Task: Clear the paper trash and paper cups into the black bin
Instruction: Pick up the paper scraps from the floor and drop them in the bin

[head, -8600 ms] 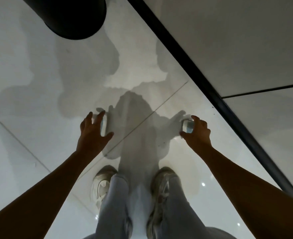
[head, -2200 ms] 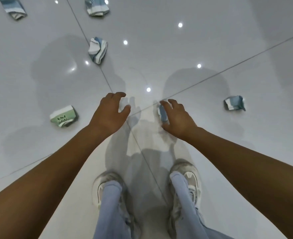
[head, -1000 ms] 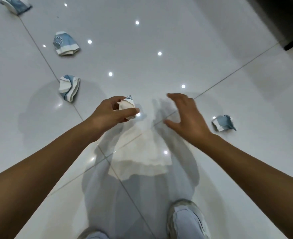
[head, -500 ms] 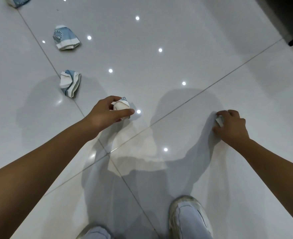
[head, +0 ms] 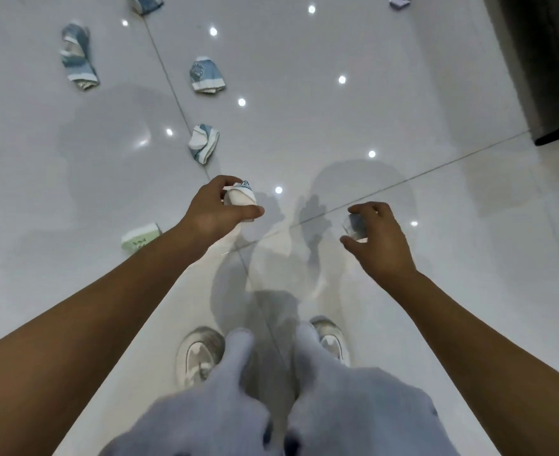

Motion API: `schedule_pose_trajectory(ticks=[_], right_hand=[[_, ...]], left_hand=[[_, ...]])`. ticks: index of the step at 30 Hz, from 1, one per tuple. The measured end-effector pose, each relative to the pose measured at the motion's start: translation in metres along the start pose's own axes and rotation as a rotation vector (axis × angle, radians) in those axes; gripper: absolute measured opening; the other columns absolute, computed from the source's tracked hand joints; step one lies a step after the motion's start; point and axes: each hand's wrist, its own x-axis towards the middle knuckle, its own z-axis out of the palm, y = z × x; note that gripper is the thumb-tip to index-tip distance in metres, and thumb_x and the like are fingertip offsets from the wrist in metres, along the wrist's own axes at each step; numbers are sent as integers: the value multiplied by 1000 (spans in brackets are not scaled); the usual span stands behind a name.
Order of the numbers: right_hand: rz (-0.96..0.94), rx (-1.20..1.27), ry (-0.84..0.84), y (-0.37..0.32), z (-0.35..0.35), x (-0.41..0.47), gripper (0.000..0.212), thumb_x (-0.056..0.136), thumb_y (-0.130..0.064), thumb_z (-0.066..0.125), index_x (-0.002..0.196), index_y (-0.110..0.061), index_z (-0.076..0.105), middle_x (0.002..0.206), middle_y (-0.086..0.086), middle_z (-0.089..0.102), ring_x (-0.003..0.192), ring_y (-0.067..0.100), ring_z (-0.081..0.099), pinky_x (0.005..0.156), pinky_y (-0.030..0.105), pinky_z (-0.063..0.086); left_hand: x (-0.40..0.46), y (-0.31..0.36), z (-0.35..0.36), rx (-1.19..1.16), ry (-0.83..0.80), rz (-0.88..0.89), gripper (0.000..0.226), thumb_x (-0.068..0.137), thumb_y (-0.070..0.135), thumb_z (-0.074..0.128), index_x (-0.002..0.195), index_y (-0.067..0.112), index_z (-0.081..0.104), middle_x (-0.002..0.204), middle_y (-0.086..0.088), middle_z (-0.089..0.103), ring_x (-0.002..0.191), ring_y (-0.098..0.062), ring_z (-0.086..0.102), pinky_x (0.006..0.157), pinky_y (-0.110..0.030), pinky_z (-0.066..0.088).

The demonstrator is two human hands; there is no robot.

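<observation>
The left hand [head: 217, 210] gripped a crumpled white-and-blue paper cup [head: 240, 199], fingers curled around it above the glossy white tiled floor [head: 337, 120]. The right hand [head: 378, 238] pinched a crushed blue paper cup [head: 355, 225] between thumb and fingers. Beyond the left hand, 3 flattened blue-and-white paper cups [head: 203, 142] [head: 205, 75] [head: 77, 57] lay on the floor, well apart. A squashed green-and-white paper cup [head: 139, 236] lay just left of the left forearm. 2 grey-white sneakers [head: 199, 355] stood below the hands.
</observation>
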Motion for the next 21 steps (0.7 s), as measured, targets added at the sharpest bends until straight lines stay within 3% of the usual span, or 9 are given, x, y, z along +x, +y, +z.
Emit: schedule_pose_trajectory(ticks=[7, 11, 17, 21], right_hand=[[-242, -23, -156, -165, -101, -88, 48, 80, -23, 73, 123, -21, 54, 127, -2, 47, 103, 14, 55, 80, 21, 43], [-364, -38, -275, -240, -145, -142, 48, 80, -23, 74, 123, -22, 53, 125, -4, 46, 100, 11, 53, 76, 18, 39], [-619, -111, -441, -307, -173, -224, 48, 79, -22, 74, 123, -23, 55, 125, -4, 47, 100, 14, 54, 76, 19, 39], [-788, -180, -568, -326, -174, -279, 48, 80, -22, 72, 125, -21, 54, 125, -3, 48, 101, 15, 54, 80, 22, 45]], left_hand=[[-182, 65, -80, -44, 105, -69, 49, 68, 25, 84, 110, 25, 59, 107, 6, 60, 83, -3, 56, 62, -14, 43], [-291, 85, -107, -151, 246, -122, 52, 67, 27, 84, 112, 25, 58, 108, 7, 60, 90, -11, 58, 77, -23, 47], [-428, 81, -106, -379, 505, -216, 53, 68, 25, 84, 114, 23, 58, 111, 0, 62, 99, -20, 60, 91, -36, 51], [-513, 57, -83, -553, 691, -298, 54, 69, 24, 84, 116, 22, 58, 113, -1, 63, 101, -19, 60, 93, -36, 50]])
